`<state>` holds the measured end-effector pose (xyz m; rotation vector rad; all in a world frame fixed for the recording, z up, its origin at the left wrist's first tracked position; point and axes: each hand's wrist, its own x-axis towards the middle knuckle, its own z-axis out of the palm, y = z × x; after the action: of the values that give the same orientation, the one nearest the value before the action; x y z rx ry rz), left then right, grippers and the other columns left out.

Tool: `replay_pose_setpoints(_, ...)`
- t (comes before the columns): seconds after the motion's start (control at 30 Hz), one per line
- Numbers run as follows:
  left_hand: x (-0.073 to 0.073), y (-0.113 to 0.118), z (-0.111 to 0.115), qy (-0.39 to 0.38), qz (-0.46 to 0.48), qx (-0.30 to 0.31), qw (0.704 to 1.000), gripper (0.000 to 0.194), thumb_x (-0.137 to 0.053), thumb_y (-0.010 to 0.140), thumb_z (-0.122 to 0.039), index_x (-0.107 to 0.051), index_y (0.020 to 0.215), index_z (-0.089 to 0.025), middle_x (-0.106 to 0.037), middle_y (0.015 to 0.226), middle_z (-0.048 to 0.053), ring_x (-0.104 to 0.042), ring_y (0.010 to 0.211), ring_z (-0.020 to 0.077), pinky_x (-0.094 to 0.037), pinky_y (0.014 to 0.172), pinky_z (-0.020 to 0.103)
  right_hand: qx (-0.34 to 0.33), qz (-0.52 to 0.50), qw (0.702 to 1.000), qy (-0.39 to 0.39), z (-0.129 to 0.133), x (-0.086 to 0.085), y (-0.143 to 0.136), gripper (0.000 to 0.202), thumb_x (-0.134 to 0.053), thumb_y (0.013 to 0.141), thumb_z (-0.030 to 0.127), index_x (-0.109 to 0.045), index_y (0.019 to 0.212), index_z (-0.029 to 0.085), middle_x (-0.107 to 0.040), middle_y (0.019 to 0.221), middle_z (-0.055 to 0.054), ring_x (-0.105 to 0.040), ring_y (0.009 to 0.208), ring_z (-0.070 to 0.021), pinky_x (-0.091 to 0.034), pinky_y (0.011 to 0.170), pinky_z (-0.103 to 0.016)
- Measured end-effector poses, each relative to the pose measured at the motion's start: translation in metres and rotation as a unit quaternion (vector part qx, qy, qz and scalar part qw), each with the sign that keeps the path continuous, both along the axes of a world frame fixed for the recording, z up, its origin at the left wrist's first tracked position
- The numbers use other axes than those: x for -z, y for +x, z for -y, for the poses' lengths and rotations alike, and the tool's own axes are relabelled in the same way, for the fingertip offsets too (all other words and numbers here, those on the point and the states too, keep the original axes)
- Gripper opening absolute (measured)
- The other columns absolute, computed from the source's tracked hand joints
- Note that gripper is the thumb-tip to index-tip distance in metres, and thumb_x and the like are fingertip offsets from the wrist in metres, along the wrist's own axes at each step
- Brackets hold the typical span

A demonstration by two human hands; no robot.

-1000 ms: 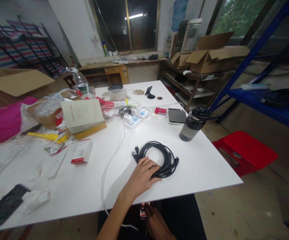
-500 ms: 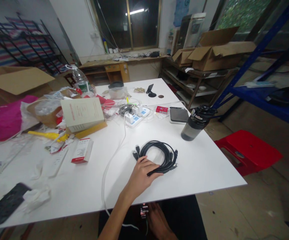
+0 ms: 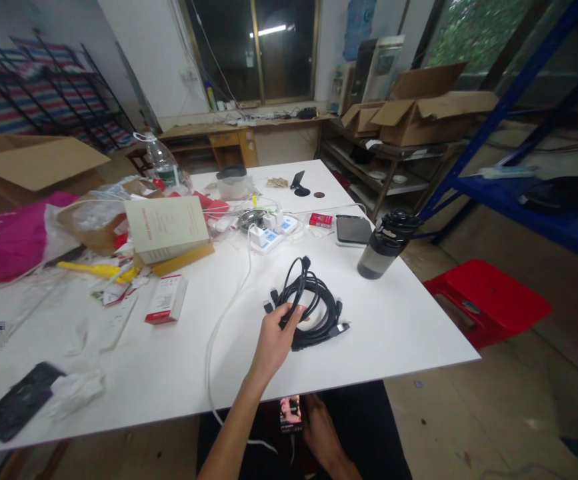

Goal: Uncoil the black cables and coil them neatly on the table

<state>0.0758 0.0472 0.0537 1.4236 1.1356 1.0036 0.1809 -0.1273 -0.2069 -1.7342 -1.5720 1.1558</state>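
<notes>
My left hand reaches over the table edge, fingers closed on one coiled black cable. This loop stands raised, its plug end pointing up. Beneath and beside it, more coiled black cables lie on the table, several plug ends sticking out. Below the table edge, over my lap, is a phone with a lit screen and a thin white cord at its bottom. My right hand is closed along the phone's right edge, its fingers partly hidden.
On the white table are a dark drink bottle, a tablet-like device, a power strip, a red-white box and a black phone. A white cord crosses the table. A red stool stands right.
My left hand has gone from resting on the coil to gripping one cable loop, lifted up from the others. The phone's screen picture has changed, and the view has shifted slightly.
</notes>
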Motion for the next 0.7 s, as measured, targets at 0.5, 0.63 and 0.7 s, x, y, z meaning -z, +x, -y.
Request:
replay_pose_setpoints(0.5, -0.1, -0.019, 0.056, 0.109, 0.101, -0.003, 0.989, 0.043, -0.051, 0.111, -0.052, -0.075, 0.112, -0.015, -0.081, 0.102, 0.012, -0.073, 0.09, 0.0245, -0.056, 0.091, 0.039, 0.092, -0.213, 0.972, 0.023, 0.008, -0.092, 0.027, 0.053, -0.058, 0.104, 0.059, -0.071, 0.135, 0.019, -0.076, 0.135, -0.017, -0.072, 0.129, -0.0324, -0.054, 0.115, -0.049)
replay_pose_setpoints(0.63, -0.11, -0.023, 0.084, 0.068, 0.159, 0.001, 0.985, 0.049, -0.052, 0.109, -0.058, -0.075, 0.113, -0.015, -0.08, 0.092, 0.012, -0.072, 0.086, 0.0271, -0.055, 0.093, 0.044, 0.083, -0.201, 0.975, 0.036, 0.012, -0.15, 0.043, 0.051, -0.07, 0.097, 0.06, -0.075, 0.128, 0.019, -0.079, 0.127, -0.017, -0.074, 0.123, -0.0338, -0.056, 0.111, -0.051)
replay_pose_setpoints(0.7, -0.107, -0.023, 0.094, 0.052, 0.176, -0.003, 0.983, 0.048, -0.051, 0.109, -0.058, -0.074, 0.117, -0.017, -0.079, 0.088, 0.01, -0.072, 0.084, 0.0264, -0.054, 0.094, 0.044, 0.086, -0.181, 0.979, 0.041, 0.018, -0.169, 0.045, 0.057, -0.081, 0.086, 0.06, -0.076, 0.127, 0.02, -0.078, 0.128, -0.018, -0.075, 0.119, -0.0366, -0.06, 0.105, -0.053)
